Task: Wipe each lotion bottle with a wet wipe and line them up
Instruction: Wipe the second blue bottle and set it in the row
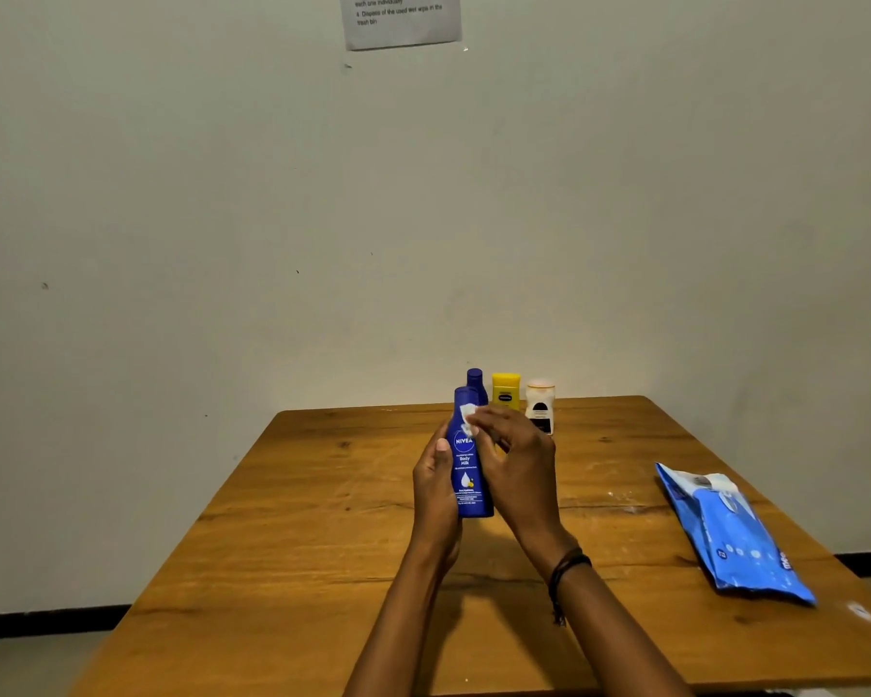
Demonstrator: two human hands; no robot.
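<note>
My left hand [436,482] grips a dark blue lotion bottle [468,475] upright above the wooden table [323,520]. Against the bottle's upper part my right hand [511,457] pinches a small white wet wipe [468,415]. Behind them, near the table's far edge, stand a second blue bottle [475,382], a yellow bottle [506,390] and a white bottle with a dark label [540,404], side by side; my hands hide the lower parts of the blue and yellow ones.
A blue pack of wet wipes [735,535] lies flat at the table's right side. The table stands against a pale wall with a printed sheet [401,17] taped high up. Floor shows at both lower corners.
</note>
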